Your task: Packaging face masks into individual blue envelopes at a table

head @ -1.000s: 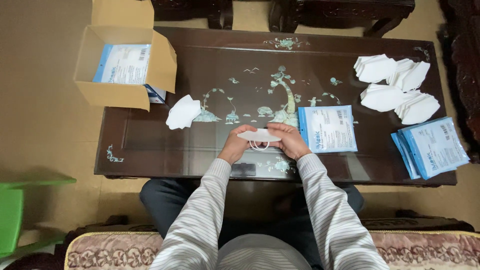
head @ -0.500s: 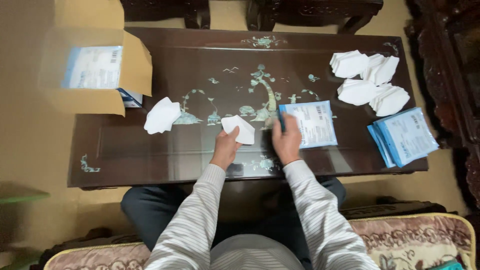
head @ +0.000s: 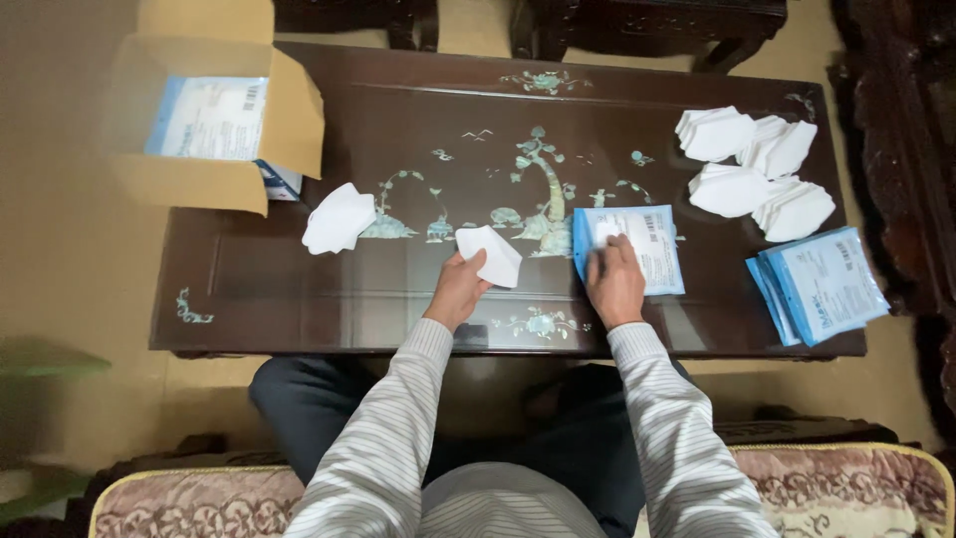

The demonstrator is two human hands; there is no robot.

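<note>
Left hand (head: pixel 456 291) — fingers pinch white folded mask (head: pixel 490 255) above surface (head: pixel 299 289); right hand (head: pixel 615 284) fingers flat, released, on blue packet (head: pixel 642 239).

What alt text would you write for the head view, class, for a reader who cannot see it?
Seated at a dark inlaid table, a person holds a folded white mask in the left hand while the right hand rests on a blue-edged packet. More white masks, packets and an open cardboard box lie around.

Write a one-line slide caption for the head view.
Left hand holds a folded white mask while right hand rests on a blue pouch on the dark inlaid table.
</note>
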